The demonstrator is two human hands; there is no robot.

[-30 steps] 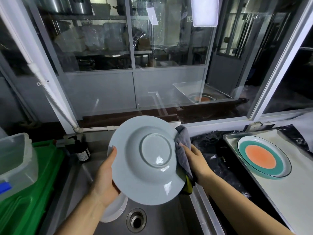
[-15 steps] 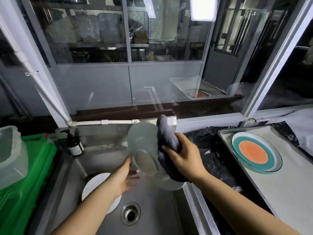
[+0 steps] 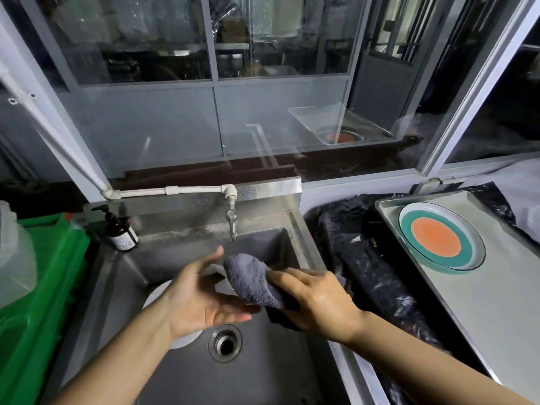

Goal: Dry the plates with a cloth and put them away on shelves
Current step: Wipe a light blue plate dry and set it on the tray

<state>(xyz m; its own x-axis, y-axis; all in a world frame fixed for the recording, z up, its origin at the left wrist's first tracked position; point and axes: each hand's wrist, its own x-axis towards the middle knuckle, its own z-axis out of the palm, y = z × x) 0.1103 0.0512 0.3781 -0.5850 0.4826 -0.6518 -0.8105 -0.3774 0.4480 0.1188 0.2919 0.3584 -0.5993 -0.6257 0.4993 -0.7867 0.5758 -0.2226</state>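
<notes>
A commercial kitchen: steel sink (image 3: 181,258), tap (image 3: 232,222), metal tray (image 3: 496,302).

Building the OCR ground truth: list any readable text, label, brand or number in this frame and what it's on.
No text can be read.
Pump bottle by the sink: a white label with print, too small and blurred to read.
Striped plate, tray, cloth, green bin: no markings visible.

grey cloth (image 3: 251,280), orange-and-teal plate (image 3: 441,237), green crate (image 3: 43,287)

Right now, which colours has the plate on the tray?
Orange centre, teal ring, pale rim: the plate on the tray, head view.
</notes>
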